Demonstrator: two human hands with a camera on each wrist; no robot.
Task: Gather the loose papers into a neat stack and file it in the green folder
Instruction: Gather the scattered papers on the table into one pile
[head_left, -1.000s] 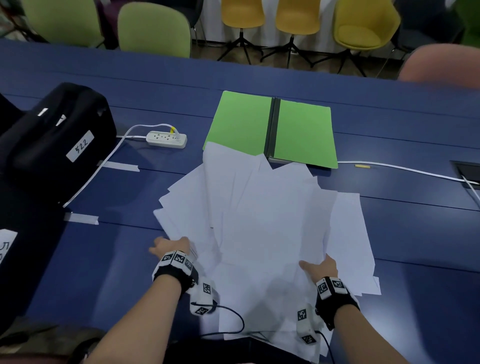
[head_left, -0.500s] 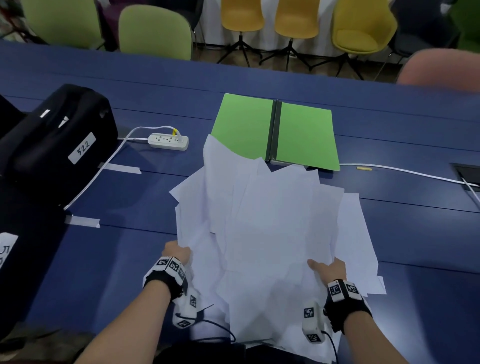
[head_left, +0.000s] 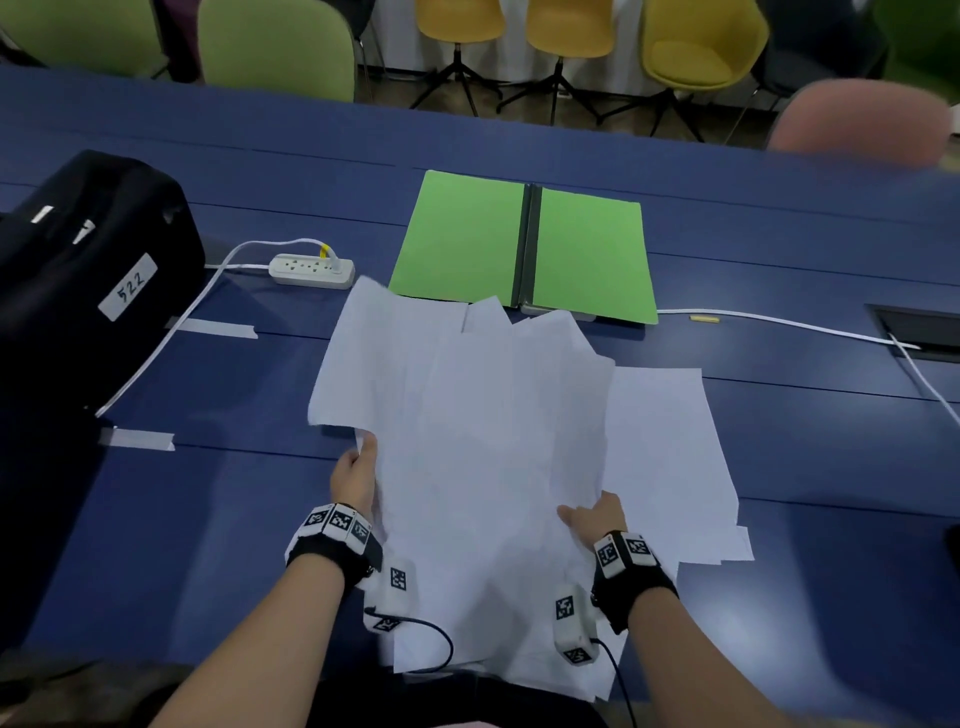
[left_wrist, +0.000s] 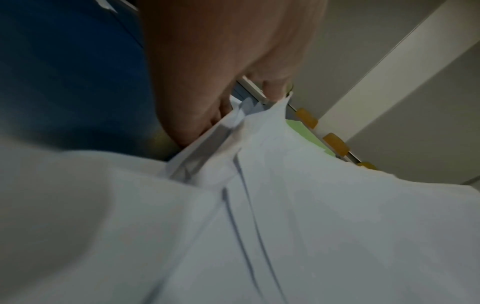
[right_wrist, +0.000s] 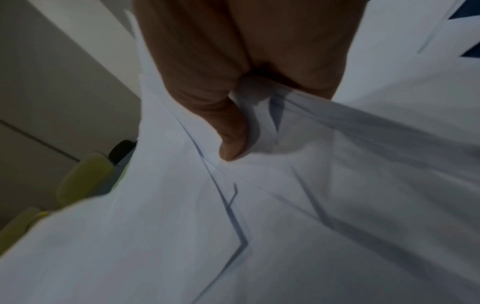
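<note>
Blk case (head_left: 93, 270), pwr strip (head_left: 313, 270), chairs (head_left: 278, 47)

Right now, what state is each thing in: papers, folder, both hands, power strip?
loose papers: fanned out and uneven, not yet a neat stack, far edges overlapping the folder.
green folder: open flat on the table, nothing filed.
left hand: grips the pile's left edge.
right hand: pinches sheets at the right.
power strip: one plug in, cable attached.

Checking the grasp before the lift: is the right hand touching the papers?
Touching. The right wrist view shows the right hand with its thumb pressed onto the papers and sheets bunched up against the palm.
</note>
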